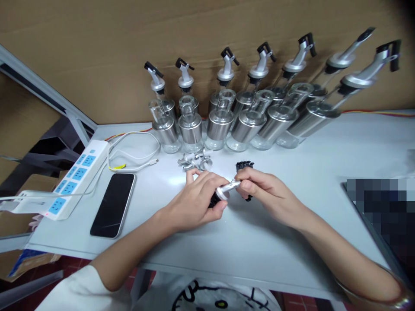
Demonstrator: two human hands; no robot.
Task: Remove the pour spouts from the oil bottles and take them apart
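My left hand (197,201) is wrapped round the base of a silver pourer spout (228,189), whose black stopper shows under the palm. The fingers of my right hand (264,192) pinch the narrow tip of the same spout; anything small between them is hidden. Just behind my right hand lies a cluster of black parts (244,165). Several loose silver spouts (195,160) are piled beyond my left hand. A front row of open glass and steel bottles (219,123) stands upright, and bottles with fitted pourers (226,69) stand behind them.
A black phone (113,205) lies at the left, beside a white power strip (76,179) and a white cable (134,162). Cardboard (113,52) rises behind the bottles. A dark, partly pixelated object (382,216) sits at the right edge of the white table (201,259).
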